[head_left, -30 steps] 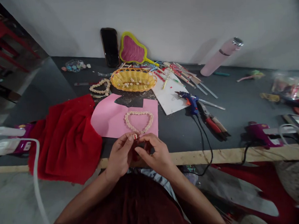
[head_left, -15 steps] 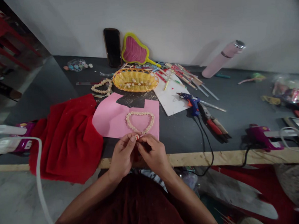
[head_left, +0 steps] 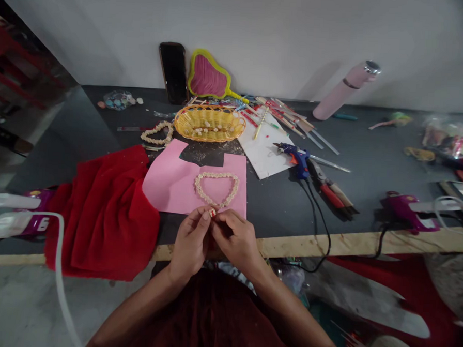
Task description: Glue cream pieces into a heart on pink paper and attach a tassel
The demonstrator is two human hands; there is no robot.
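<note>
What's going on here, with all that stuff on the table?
A person's left hand pinches a small white-and-red piece. The right hand is close beside it; whether it grips anything is unclear. Just beyond, a heart-like loop lies on pink paper. Farther back is a yellow basket holding little bits, and a blue glue gun lies to the right.

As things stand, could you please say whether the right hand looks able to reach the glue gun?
Probably yes: nothing seems to stand between the right hand and the glue gun, across bare tabletop.
</note>
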